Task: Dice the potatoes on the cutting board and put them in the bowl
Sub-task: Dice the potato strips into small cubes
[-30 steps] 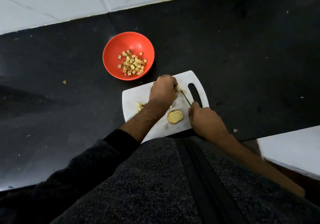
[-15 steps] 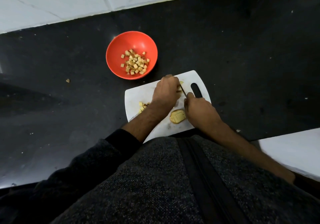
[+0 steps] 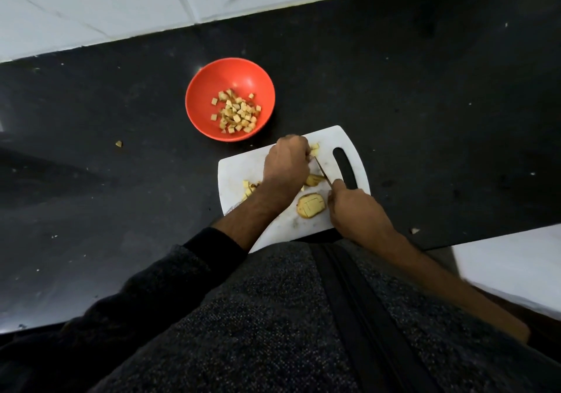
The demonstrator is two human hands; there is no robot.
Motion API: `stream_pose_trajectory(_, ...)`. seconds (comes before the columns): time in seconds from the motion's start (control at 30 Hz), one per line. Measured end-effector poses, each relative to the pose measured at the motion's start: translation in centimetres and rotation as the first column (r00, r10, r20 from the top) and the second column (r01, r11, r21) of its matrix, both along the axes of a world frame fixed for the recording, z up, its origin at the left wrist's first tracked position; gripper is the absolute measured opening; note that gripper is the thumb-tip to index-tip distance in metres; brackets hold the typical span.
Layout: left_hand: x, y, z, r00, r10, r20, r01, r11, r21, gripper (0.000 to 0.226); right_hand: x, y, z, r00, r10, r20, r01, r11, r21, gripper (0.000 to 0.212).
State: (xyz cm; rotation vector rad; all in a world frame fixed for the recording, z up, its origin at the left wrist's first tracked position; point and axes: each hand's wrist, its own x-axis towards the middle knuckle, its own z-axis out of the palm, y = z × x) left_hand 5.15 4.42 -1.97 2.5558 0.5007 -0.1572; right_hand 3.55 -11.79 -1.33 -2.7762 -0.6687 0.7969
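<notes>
Two hands: on white cutting board [image 3: 239,174]
Left hand [image 3: 287,164]: curled over potato pieces [image 3: 314,150]
Right hand [image 3: 353,210]: grips knife [image 3: 323,174]
Scored slice [image 3: 311,205]: board's 6 o'clock
Bowl [image 3: 209,88]: 11 o'clock, holds dice [image 3: 236,114]

Glossy red plastic bowl [image 3: 198,104]; matt white plastic cutting board [image 3: 239,171]; speckled dark countertop [image 3: 425,104].

Bowl [image 3: 194,110] flanked by bare counter [image 3: 425,104] — (scraps [image 3: 118,143]).

Dim, uneven light, pale sheen on the dark counter [image 3: 91,271], wide-angle bending at the edges.
</notes>
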Motion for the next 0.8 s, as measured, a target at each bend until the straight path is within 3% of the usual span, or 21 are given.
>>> stream_pose_trajectory(0.2, -0.2, 0.2, 0.1, 1.0, 0.003, -0.024, -0.004, 1.0, -0.025, 0.01, 0.3, 0.8, 3.0, 0.996, -0.016, 0.09, 0.013, 0.999, 0.037, 0.015)
stream_pose_trajectory(0.47, -0.2, 0.2, 0.2, 1.0, -0.023, -0.02, 0.023, 1.0, -0.009, 0.018, 1.2, 2.2, 1.6, 0.994, 0.016, 0.106, -0.019, 0.999, 0.033, 0.016)
stream_pose_trajectory(0.8, -0.2, 0.3, -0.2, 1.0, 0.011, 0.014, -0.01, 0.999, -0.042, 0.016, 2.2, 2.3, 0.6, 0.998, 0.004, -0.056, 0.0, 0.998, 0.057, 0.005)
